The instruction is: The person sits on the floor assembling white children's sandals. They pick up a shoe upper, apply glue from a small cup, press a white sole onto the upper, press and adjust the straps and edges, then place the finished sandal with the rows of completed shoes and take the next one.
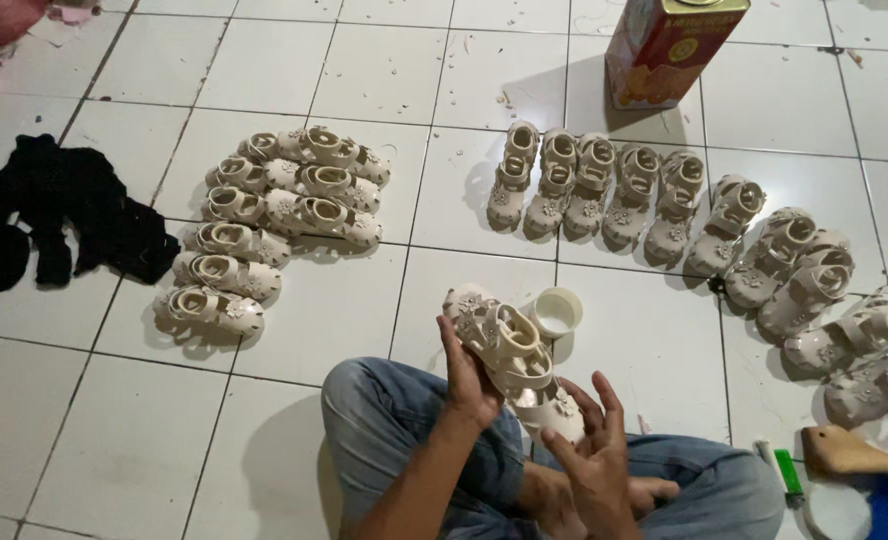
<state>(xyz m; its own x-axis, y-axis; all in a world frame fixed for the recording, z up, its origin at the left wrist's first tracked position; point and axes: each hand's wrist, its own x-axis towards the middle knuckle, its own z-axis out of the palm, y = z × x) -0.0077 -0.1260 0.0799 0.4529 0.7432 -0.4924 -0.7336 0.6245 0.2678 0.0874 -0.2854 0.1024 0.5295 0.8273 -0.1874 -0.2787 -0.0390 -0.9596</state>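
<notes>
1. As I sit cross-legged on the white tiled floor in blue jeans, I've got one cream sandal up off the ground, over my lap.
2. My left hand is wrapped around the near side of it, thumb pressed up along the edge, fingers closed on the sole: a firm hold on the sandal.
3. My right hand sits at the heel end, fingers spread and half curled, touching the back of the sandal; whether it truly grips there I cannot tell.
4. The sandal points away from me, toe end tilted up to the left, its straps and little flower trims facing the camera.
5. Just beyond the toe, a small white ring-shaped cup stands on the tile, almost touching the sandal's far side.
6. Off to my left, a stack of matching cream sandals lies in two overlapping columns.
7. Ahead and sweeping round to my right, a long curved row of sandals stands side by side, toes toward me.
8. Behind that row there's a tall red and gold tin.
9. Far left, a heap of black cloth is crumpled on the floor, well apart from the shoes.
10. By my right knee, a green-capped tube lies on the tile, with a wooden handle just beside it.
</notes>
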